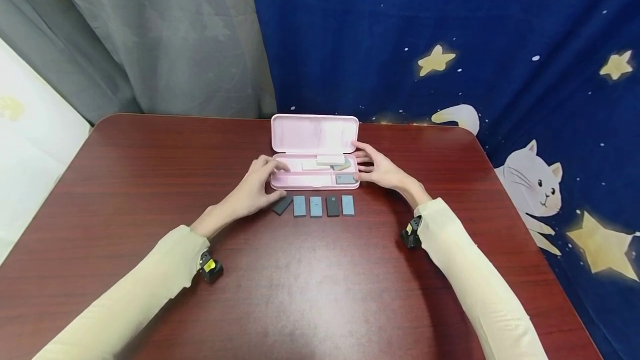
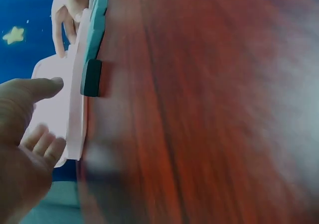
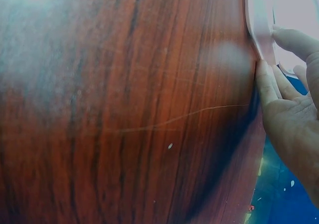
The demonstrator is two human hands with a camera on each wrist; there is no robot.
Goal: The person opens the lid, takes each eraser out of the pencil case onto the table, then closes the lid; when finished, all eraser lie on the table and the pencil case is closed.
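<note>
Spanning the background, a blue star-printed curtain (image 1: 380, 26) and a grey curtain (image 1: 190, 38) hang behind a reddish-brown table (image 1: 320, 282). Pale sleeves (image 1: 125, 288) enter from both lower corners. The left hand (image 1: 252, 189) is spread, thumb and fingers apart, pinching nothing; its fingers lie over the left end of an open pink case (image 1: 300, 188), though contact cannot be told. The right hand (image 1: 382, 172), also spread, touches the right end. The case lies near the table's far edge, its lid (image 1: 314, 134) open behind it. The step in hand is judged to be steadying the case; taking up a piece would call for bringing left thumb and fingers together. Inside, a white block (image 1: 330, 159) lies at the rear and a blue-grey block (image 1: 345, 179) at front right. Just before the case runs a row: an angled dark block (image 1: 283, 205) near the left thumb, two blue blocks (image 1: 299, 206), a black block (image 1: 332, 206) and a light-blue block (image 1: 348, 205). This row would obstruct sliding the case forward.
</note>
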